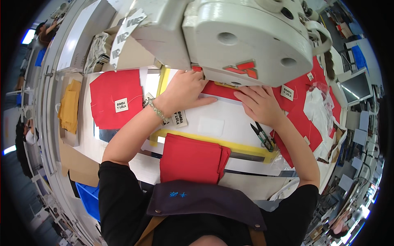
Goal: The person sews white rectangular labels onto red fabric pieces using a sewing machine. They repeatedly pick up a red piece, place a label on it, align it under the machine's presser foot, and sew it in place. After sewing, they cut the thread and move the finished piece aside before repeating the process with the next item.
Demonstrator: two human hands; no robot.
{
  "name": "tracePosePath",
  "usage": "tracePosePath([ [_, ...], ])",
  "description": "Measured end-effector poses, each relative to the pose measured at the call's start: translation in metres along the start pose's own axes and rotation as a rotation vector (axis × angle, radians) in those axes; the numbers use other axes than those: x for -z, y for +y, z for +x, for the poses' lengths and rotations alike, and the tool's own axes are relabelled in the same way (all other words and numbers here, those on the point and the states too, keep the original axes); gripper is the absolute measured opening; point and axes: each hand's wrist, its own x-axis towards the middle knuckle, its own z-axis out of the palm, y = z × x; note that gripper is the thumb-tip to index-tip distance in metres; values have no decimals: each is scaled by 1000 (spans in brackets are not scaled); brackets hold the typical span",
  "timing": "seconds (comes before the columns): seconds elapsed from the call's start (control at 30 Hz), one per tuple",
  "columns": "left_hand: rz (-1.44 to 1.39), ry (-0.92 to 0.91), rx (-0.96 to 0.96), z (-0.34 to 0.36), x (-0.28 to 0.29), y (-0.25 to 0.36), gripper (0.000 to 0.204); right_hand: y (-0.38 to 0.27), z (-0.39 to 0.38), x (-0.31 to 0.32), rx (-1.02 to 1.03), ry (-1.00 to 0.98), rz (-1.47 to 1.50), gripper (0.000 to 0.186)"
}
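Observation:
A red fabric piece [221, 91] lies under the head of a white sewing machine [246, 37]. My left hand [184, 91] rests on its left part, thumb stretched out and some fingertips hidden by the machine. At the right end, my right hand [260, 104] lies with fingers flat on the cloth edge. The needle area is hidden from view. Small white labels with black print [179, 119] lie beside my left wrist. A pair of thread snips [262, 137] sits below my right hand. Nearest my body is a folded stack of red fabric [191, 159].
Red pieces with sewn-on labels lie left [117, 96] and right [305, 127]. Crumpled clear plastic [318, 108] covers part of the right pile. Yellow cloth [70, 106] fills a carton at far left. Yellow tape [213, 143] borders the work surface. A blue bin [88, 201] stands lower left.

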Motion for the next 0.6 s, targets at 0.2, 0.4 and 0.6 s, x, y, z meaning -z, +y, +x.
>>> tracePosePath([
  [0.2,73,257,-148,-22,-1,-15,69,-18,12,-3,-31,-40,107,32],
  [0.4,110,379,-223,-28,-5,-27,62,-22,15,-4,-70,-97,111,33],
  [0.6,9,248,-119,-19,11,-21,38,-20,8,-4,-104,-113,60,34],
])
